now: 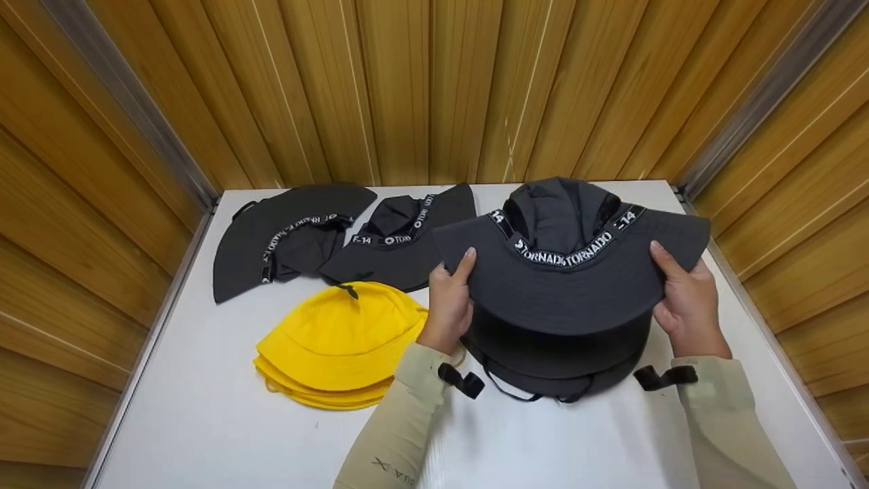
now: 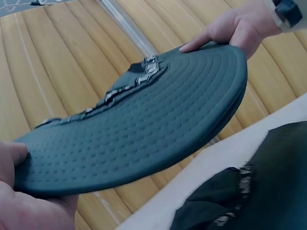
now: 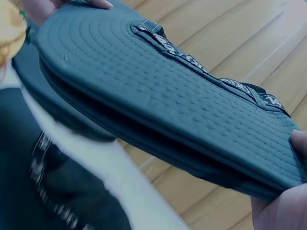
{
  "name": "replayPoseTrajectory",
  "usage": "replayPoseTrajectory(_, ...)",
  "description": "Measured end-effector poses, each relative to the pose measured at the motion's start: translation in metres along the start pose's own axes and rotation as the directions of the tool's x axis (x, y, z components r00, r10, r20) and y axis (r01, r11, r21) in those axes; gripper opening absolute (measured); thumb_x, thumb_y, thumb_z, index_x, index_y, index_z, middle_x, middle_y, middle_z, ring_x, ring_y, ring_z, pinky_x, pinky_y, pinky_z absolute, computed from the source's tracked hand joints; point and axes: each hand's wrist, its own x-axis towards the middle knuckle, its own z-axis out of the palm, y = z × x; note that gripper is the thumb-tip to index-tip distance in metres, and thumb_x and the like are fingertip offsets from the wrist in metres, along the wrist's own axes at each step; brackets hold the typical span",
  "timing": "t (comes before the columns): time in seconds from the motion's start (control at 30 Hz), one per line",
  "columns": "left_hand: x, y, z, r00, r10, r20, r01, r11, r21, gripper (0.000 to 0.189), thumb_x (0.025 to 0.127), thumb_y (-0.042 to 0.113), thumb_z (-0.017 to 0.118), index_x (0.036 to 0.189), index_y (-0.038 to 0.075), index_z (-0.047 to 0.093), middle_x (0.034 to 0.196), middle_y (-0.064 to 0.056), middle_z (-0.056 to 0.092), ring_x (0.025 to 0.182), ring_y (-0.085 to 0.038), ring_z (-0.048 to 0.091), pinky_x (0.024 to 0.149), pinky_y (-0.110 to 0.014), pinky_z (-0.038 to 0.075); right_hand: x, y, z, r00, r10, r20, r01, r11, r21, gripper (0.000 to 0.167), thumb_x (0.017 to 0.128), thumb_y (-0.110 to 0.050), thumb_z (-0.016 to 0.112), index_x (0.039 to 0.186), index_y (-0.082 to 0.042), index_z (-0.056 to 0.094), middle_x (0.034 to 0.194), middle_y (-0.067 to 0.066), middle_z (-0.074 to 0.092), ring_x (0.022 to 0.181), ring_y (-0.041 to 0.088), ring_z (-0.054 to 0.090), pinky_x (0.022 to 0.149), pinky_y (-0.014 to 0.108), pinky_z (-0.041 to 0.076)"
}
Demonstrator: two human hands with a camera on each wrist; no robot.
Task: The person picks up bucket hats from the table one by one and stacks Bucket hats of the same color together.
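In the head view, a dark grey hat [image 1: 563, 299] of soft cloth is held up above the white table [image 1: 183, 394]. The left hand [image 1: 449, 302] and right hand [image 1: 689, 299] each pinch an end of its broad, crescent-shaped brim, thumb on top and fingers under. White-lettered tape edges its crumpled crown. Below are rounded black hats [image 1: 570, 370] with thin cords. Beside the left forearm, smooth yellow hats [image 1: 343, 333] nest in a dome, topped by a leaf-like tuft [image 1: 348, 291]. Behind them lie two floppy hats [image 1: 390, 261], dark and creased. Ridged wood-grain panels [image 1: 461, 88] enclose the table.

From the left wrist, close curved rows of stitching quilt the brim.

From the right wrist, a second edge runs beneath the brim; I cannot tell whether it belongs to another hat.
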Motion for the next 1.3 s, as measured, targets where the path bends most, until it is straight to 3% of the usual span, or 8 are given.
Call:
replayPoseTrajectory(0.17,-0.014,-0.026,-0.008,0.994,-0.094,-0.048,0.097,0.992,0.077,0.04,0.103,0.019,0.062,0.14,0.003,0.057,0.13,-0.011,0.069,0.116,-0.018,0.07,0.103,-0.033,0.056,0.003,0.023,-0.032,0.979,-0.084,-0.184,0.044,0.976,-0.212,0.06,0.083,-0.002,0.082,0.136,-0.011,0.055,0.108,0.002,0.071,0.084,0.014,0.076,0.074,0.029,0.063)
replayPoseTrajectory(0.23,-0.018,-0.034,-0.01,0.989,-0.136,-0.054,0.141,0.986,0.086,0.043,0.105,0.017,0.057,0.145,0.001,0.052,0.139,-0.012,0.064,0.127,-0.021,0.064,0.111,-0.036,0.051,0.003,0.031,-0.044,0.968,-0.086,-0.236,0.01,0.952,-0.305,0.07,0.083,-0.006,0.084,0.144,-0.014,0.051,0.117,0.0,0.067,0.084,0.01,0.075,0.074,0.026,0.063)
replayPoseTrajectory(0.33,-0.024,-0.043,-0.014,0.981,-0.184,-0.058,0.188,0.978,0.088,0.049,0.106,0.012,0.049,0.152,-0.002,0.041,0.154,-0.015,0.051,0.144,-0.026,0.049,0.12,-0.041,0.04,0.002,0.039,-0.058,0.953,-0.074,-0.293,-0.071,0.887,-0.457,0.081,0.087,-0.016,0.083,0.155,-0.017,0.04,0.14,0.006,0.057,0.089,0.001,0.071,0.077,0.018,0.06)
replayPoseTrajectory(0.5,-0.032,-0.056,-0.017,0.973,-0.217,-0.076,0.223,0.971,0.082,0.058,0.106,0.007,0.041,0.158,-0.007,0.021,0.166,-0.019,0.029,0.156,-0.031,0.027,0.128,-0.045,0.024,-0.001,0.05,-0.07,0.945,-0.093,-0.315,-0.155,0.717,-0.679,0.081,0.095,-0.029,0.074,0.162,-0.016,0.029,0.164,0.013,0.036,0.114,0.007,0.064,0.092,0.014,0.055)
replayPoseTrajectory(0.67,-0.036,-0.064,-0.02,0.971,-0.218,-0.102,0.23,0.965,0.126,0.067,0.105,0.006,0.041,0.159,-0.012,0.004,0.169,-0.026,0.013,0.158,-0.038,0.014,0.129,-0.05,0.015,-0.002,0.059,-0.08,0.954,-0.143,-0.263,-0.155,0.516,-0.843,0.084,0.099,-0.039,0.067,0.163,-0.008,0.022,0.166,0.017,0.03,0.147,0.029,0.041,0.121,0.036,0.038)
replayPoseTrajectory(0.87,-0.038,-0.068,-0.024,0.961,-0.247,-0.121,0.265,0.951,0.162,0.073,0.102,0.005,0.041,0.159,-0.011,-0.001,0.17,-0.027,0.006,0.158,-0.039,0.008,0.13,-0.05,0.012,-0.001,0.066,-0.09,0.966,-0.18,-0.184,-0.12,0.315,-0.941,0.093,0.099,-0.042,0.063,0.163,0.0,0.01,0.167,0.027,0.022,0.154,0.041,0.026,0.127,0.052,0.023)
replayPoseTrajectory(1.1,-0.061,-0.041,-0.024,0.937,-0.345,-0.055,0.347,0.899,0.268,0.088,0.099,0.016,0.054,0.159,-0.01,-0.005,0.17,-0.026,0.006,0.158,-0.038,0.011,0.129,-0.051,0.015,-0.007,0.068,-0.086,0.964,-0.244,-0.108,-0.077,0.134,-0.988,0.099,0.096,-0.038,0.068,0.163,-0.001,0.006,0.165,0.033,0.008,0.149,0.055,0.012,0.119,0.068,0.023)
replayPoseTrajectory(1.3,-0.089,-0.007,-0.026,0.927,-0.376,-0.003,0.353,0.869,0.347,0.096,0.098,0.021,0.059,0.158,-0.011,-0.009,0.168,-0.031,-0.005,0.158,-0.043,0.001,0.129,-0.053,0.011,-0.024,0.075,-0.063,0.969,-0.233,0.078,0.081,0.004,-0.997,0.084,0.093,-0.037,0.073,0.16,-0.008,0.032,0.171,0.022,-0.003,0.152,0.053,0.005,0.111,0.08,0.017)
